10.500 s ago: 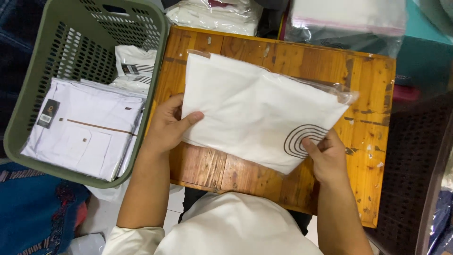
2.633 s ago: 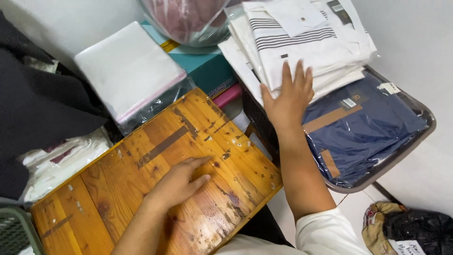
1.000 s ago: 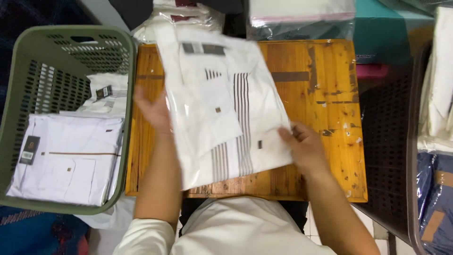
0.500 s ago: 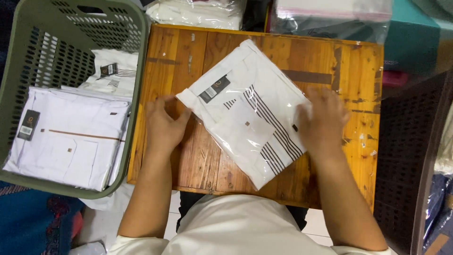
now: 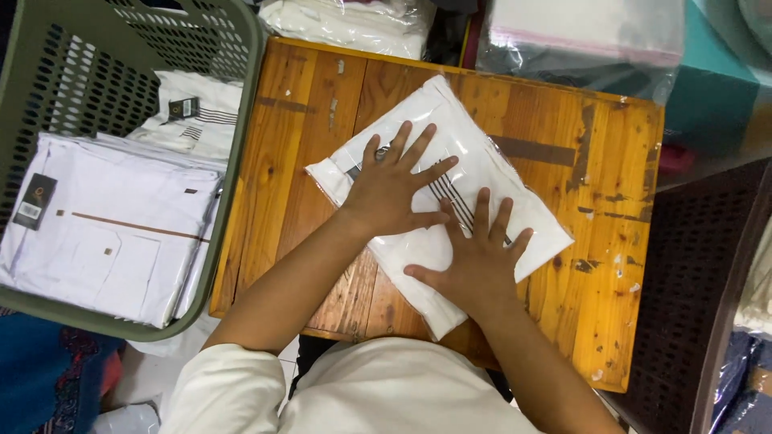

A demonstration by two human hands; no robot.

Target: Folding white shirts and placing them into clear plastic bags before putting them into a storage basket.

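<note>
While the bagged white shirt [image 5: 450,161] lies diagonally on the wooden surface [image 5: 611,265], left hand [image 5: 390,189] and right hand [image 5: 478,265] press it flat, fingers spread wide.

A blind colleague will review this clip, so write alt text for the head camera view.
Both hands, left hand and right hand, press flat on a folded white shirt in a clear bag lying on a wooden table. To the left, a green laundry basket holds more folded white shirts.

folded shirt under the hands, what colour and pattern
White with dark stripes, on the folded shirt in the head view.
</note>
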